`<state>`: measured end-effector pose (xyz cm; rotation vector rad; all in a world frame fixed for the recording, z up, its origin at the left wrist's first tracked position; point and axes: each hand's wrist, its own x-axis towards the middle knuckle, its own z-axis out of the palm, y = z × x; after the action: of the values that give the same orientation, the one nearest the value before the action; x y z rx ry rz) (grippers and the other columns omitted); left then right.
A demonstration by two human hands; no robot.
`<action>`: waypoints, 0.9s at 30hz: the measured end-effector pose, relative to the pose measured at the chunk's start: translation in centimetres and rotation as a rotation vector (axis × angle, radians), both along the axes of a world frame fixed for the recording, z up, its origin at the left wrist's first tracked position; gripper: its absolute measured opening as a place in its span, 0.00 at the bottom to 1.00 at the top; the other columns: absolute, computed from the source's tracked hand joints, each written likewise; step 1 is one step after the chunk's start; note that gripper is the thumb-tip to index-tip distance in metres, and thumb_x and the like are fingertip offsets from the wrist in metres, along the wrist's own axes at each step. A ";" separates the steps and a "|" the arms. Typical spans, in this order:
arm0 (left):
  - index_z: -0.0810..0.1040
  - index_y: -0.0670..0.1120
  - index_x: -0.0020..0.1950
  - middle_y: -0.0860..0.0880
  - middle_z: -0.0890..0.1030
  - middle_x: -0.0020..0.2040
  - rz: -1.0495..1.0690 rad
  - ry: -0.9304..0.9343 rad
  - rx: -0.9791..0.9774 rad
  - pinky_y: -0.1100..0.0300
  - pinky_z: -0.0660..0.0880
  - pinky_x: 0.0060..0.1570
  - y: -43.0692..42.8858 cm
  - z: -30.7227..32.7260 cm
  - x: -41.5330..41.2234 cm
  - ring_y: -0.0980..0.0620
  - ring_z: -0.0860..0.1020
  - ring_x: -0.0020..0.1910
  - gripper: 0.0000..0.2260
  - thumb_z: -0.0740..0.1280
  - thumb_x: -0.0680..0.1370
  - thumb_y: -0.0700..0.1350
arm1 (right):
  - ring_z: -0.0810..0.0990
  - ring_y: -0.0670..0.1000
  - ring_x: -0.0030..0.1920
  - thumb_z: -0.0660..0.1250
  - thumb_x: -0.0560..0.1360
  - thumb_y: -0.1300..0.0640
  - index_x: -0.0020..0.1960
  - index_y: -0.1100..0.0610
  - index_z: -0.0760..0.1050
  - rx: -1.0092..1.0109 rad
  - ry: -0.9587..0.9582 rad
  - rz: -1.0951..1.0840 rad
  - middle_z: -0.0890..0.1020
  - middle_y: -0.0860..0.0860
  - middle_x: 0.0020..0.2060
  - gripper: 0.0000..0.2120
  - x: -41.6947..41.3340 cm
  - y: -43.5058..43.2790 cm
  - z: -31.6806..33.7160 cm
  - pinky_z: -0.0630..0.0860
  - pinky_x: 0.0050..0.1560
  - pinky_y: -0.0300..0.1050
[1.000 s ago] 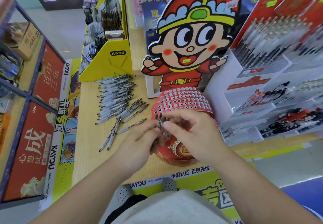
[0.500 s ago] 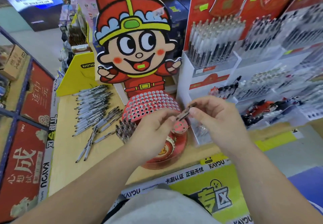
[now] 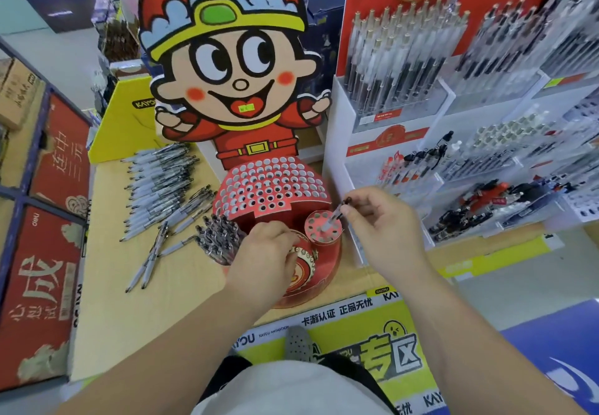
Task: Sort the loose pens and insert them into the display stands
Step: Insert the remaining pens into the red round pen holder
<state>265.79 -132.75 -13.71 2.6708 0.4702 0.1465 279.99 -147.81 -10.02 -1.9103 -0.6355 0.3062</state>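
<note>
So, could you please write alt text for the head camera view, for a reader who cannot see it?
A right hand pinches a pen, its tip at a hole in the small round holder of a red stand. The left hand grips a bundle of pens beside it; loose pens lie on the table.
</note>
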 end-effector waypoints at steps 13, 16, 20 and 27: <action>0.86 0.44 0.50 0.48 0.82 0.48 0.022 -0.087 -0.067 0.54 0.77 0.52 0.5 -0.5 -0.2 0.44 0.79 0.48 0.11 0.79 0.68 0.37 | 0.82 0.43 0.43 0.73 0.75 0.62 0.52 0.54 0.83 -0.142 -0.202 0.139 0.84 0.46 0.42 0.07 0.7 2.0 -1.9 0.81 0.47 0.44; 0.86 0.44 0.50 0.48 0.82 0.48 0.030 -0.086 -0.074 0.57 0.73 0.53 0.5 -0.7 -0.2 0.44 0.79 0.49 0.11 0.79 0.69 0.37 | 0.83 0.43 0.44 0.73 0.74 0.61 0.53 0.53 0.83 -0.199 -0.207 0.179 0.85 0.47 0.44 0.09 0.5 2.1 -2.8 0.81 0.49 0.45; 0.86 0.43 0.50 0.47 0.82 0.48 0.015 -0.094 -0.067 0.53 0.76 0.52 0.6 -0.8 -0.2 0.43 0.79 0.48 0.10 0.79 0.69 0.37 | 0.82 0.37 0.42 0.74 0.74 0.61 0.52 0.54 0.83 -0.205 -0.182 0.139 0.85 0.45 0.42 0.08 0.5 2.2 -3.1 0.78 0.48 0.33; 0.86 0.43 0.51 0.48 0.81 0.48 -0.005 -0.094 -0.059 0.50 0.78 0.52 0.7 -1.0 -0.2 0.44 0.78 0.49 0.11 0.78 0.70 0.37 | 0.83 0.43 0.44 0.74 0.75 0.60 0.53 0.54 0.82 -0.247 -0.156 0.120 0.85 0.46 0.43 0.08 0.4 2.7 -3.2 0.81 0.48 0.40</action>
<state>265.56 -132.08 -14.66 2.5938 0.4317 0.2511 280.35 -145.07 -13.23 -2.1513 -0.8506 0.3254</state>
